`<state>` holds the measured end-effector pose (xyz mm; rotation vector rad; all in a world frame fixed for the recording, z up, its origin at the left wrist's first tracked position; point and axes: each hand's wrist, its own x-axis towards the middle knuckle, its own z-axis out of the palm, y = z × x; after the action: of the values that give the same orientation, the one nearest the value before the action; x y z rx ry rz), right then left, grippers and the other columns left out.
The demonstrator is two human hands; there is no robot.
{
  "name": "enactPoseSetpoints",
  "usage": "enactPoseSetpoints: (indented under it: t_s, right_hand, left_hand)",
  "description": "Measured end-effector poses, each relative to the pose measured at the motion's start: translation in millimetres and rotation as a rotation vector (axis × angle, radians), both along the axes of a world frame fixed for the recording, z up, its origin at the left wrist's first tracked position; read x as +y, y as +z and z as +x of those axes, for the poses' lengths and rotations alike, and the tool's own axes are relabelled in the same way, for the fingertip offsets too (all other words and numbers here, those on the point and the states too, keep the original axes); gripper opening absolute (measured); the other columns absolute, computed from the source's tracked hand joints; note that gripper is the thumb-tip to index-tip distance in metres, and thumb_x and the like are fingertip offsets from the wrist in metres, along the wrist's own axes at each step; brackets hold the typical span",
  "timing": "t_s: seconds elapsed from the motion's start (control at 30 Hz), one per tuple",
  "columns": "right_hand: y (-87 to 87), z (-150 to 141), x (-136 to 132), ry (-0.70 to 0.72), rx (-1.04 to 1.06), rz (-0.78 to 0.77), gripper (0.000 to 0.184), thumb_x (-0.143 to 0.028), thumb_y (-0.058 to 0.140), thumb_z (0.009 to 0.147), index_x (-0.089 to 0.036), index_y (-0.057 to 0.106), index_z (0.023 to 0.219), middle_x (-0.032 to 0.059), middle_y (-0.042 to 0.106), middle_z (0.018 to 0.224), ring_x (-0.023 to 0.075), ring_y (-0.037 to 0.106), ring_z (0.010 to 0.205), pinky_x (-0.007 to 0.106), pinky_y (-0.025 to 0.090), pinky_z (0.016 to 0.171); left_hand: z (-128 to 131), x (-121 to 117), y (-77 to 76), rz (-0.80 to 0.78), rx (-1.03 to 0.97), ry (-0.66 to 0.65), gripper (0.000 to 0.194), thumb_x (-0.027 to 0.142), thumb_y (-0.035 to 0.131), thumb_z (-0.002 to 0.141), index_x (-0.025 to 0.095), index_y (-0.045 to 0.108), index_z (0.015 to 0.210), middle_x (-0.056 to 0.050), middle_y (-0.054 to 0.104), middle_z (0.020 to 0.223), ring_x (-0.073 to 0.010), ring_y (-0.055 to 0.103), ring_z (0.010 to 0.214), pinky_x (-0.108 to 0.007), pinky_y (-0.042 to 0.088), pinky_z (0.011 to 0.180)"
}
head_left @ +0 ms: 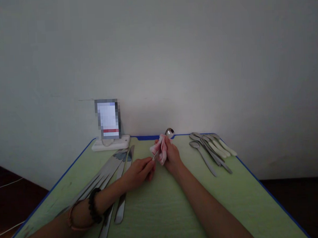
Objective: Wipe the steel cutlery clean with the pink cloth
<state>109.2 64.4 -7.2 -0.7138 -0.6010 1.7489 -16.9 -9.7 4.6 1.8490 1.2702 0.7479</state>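
Over the middle of the green table, a metal spoon is held between both hands, its shiny bowl pointing away from me. My left hand pinches the near end of its handle. A pink and white cloth is wrapped around the handle below the bowl, and my right hand is closed on the cloth with the spoon inside it. The fold hides the middle of the handle. Beneath and beside my left forearm lie several long metal knives, partly covered by the arm.
At the right, a group of metal spoons lies beside several pieces of cutlery with pale handles. A phone-like screen, blurred out, stands on a white base at the back left. The blue-edged green table meets a grey wall.
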Motion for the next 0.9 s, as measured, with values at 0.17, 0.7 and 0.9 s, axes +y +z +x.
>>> enactPoseSetpoints:
  t_s: [0.17,0.7,0.9]
  right_hand:
    - [1.3,2.2,0.4,0.019,-0.003,0.016,0.034,-0.046,0.064,0.074,-0.013,0.064,0.075,0.0022,0.065,0.057,0.0105,0.053,0.041,0.020,0.039,0.035]
    - [-2.0,0.2,-4.2,0.079,-0.204,0.179,0.036,-0.048,0.061,0.073,-0.013,0.065,0.076,0.0023,0.064,0.052,0.0116,0.053,0.039,0.021,0.040,0.037]
    - [-2.9,0.6,-2.5,0.102,-0.187,0.200,0.030,-0.041,0.067,0.068,-0.011,0.066,0.073,0.0044,0.067,0.058,0.0119,0.057,0.047,0.021,0.045,0.045]
  left_hand:
    - [-0.5,0.0,-2.0,0.012,0.015,-0.021,0.035,0.040,0.031,0.092,0.019,0.050,0.071,0.004,0.053,0.052,-0.0113,0.049,0.050,-0.022,0.039,0.055]
    - [-1.3,3.6,-7.3,0.024,-0.067,0.075,0.038,0.043,0.030,0.093,0.018,0.050,0.073,0.004,0.052,0.054,-0.0115,0.047,0.051,-0.022,0.036,0.053]
    - [-0.7,4.5,-8.3,0.012,-0.097,0.100,0.039,0.045,0.030,0.092,0.018,0.050,0.072,0.004,0.051,0.054,-0.0110,0.046,0.051,-0.022,0.036,0.052]
